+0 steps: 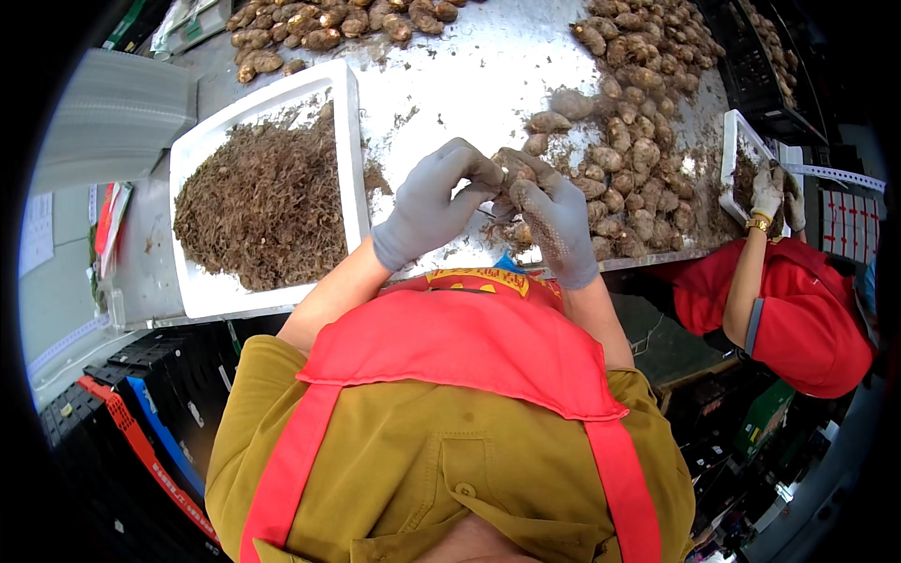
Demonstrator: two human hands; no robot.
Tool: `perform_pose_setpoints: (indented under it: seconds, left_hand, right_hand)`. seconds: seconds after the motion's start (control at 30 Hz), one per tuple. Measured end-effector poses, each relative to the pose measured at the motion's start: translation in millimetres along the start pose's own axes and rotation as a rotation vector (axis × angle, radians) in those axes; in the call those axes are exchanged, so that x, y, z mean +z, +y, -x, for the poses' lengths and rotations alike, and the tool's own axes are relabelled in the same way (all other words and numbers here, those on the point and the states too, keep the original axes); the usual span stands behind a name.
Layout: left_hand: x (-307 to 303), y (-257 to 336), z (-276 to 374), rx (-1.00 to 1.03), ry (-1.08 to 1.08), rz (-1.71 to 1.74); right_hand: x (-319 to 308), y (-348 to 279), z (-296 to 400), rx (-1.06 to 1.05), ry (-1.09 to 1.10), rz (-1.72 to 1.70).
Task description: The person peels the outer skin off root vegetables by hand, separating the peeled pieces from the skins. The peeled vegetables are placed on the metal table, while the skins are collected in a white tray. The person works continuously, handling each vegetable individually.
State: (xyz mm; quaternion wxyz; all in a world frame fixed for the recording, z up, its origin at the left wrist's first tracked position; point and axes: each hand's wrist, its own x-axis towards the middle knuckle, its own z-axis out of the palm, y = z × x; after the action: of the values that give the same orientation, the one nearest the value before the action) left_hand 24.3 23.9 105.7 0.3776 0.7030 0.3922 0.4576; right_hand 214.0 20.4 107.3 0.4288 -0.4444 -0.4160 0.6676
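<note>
My left hand (440, 204), in a grey glove, pinches at a brown taro corm (514, 167) with thumb and fingers. Around the same corm close the gloved fingers of my right hand (556, 218), over the metal table (464, 91) near its front edge. The palm hides part of the corm. Just below the hands lie another corm and some loose fibres. Left of them stands a white foam box (357, 169) heaped with brown root fibres (267, 204). A large pile of taro corms (640, 162) spreads to the right of my right hand.
More corms (324, 24) lie at the far left of the table. A co-worker (795, 302) in red, with gloved hands at a small foam box (732, 151), stands at the right. Black crates (767, 77) are at the far right, clear plastic trays (127, 112) at the left.
</note>
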Motion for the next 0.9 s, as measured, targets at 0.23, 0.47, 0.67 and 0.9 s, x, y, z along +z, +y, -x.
perform_pose_setpoints:
  seconds: [0.23,0.47,0.67,0.9]
  left_hand:
    - [-5.2,2.5,2.2,-0.253,0.121,0.195]
    - [-5.9,7.8,-2.1,-0.364,-0.022,0.106]
    - [-0.4,-19.2,8.9,-0.537,-0.092,-0.001]
    - [10.3,-41.4,15.9,-0.806,-0.218,0.184]
  right_hand:
    - [10.0,-7.1,2.0,0.074,0.005,-0.138]
    - [2.2,-0.7,-0.1,0.035,-0.036,0.155]
    - [2.8,6.6,2.1,-0.005,-0.083,0.629]
    - [-14.6,33.1,-10.5,0.172,-0.186,0.689]
